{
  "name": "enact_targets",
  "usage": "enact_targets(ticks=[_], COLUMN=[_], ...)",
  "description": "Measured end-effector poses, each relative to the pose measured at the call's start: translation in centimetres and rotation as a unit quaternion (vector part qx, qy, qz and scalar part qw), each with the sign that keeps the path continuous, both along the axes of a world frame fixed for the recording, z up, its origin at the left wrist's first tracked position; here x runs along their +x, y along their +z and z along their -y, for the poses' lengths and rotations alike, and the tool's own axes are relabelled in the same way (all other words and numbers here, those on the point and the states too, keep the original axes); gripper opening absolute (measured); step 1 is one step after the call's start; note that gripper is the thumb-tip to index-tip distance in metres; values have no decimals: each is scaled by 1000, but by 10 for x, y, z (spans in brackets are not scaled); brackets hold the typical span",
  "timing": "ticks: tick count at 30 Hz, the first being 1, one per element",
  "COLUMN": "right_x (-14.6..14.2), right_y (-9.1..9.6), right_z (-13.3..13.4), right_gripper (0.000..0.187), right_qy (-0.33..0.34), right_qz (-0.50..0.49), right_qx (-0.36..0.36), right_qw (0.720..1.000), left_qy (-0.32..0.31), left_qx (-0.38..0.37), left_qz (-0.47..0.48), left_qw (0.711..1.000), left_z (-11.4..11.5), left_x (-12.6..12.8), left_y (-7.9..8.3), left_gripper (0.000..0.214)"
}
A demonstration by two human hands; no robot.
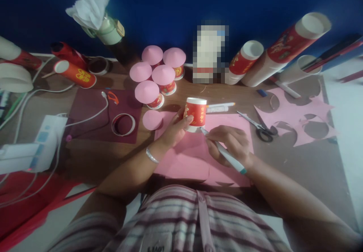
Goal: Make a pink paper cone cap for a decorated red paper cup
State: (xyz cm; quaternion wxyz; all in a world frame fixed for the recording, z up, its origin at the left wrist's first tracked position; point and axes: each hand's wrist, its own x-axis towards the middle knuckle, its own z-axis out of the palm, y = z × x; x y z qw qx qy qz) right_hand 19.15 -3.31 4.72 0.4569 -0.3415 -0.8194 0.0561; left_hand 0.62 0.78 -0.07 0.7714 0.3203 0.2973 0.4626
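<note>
My left hand (178, 128) grips a red and white paper cup (200, 112) with gold print, above sheets of pink paper (181, 165). A white marker-like pen (229, 157) with a teal end is in my right hand (228, 142). Its tip is at the cup's lower white edge; whether it touches cannot be told. Left of the cup lies a round pink paper disc (152, 119). Beyond it stand several red cups (168, 88) topped with pink paper cones (146, 91).
Black-handled scissors (263, 134) and cut pink paper scraps (295, 112) lie right. Stacked paper cups (283, 50) lean at the back right. Left are a tape roll (123, 115) on dark red paper (85, 112), an orange cup (75, 74) and a power strip (47, 138) with white cables.
</note>
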Motion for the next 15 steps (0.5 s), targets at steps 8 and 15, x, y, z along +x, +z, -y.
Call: enact_targets(ticks=[8, 15], right_x=[0, 1], right_y=[0, 1], right_z=[0, 0], right_gripper=[17, 19], right_qy=[0, 12], right_qz=[6, 5], right_qx=[-3, -6], right_qw=[1000, 1000], left_qy=[-2, -6], left_qx=[-8, 1], left_qz=[-2, 2], left_qw=[1000, 1000], left_z=[0, 0], left_x=[0, 0], left_y=[0, 1], left_gripper=[32, 32])
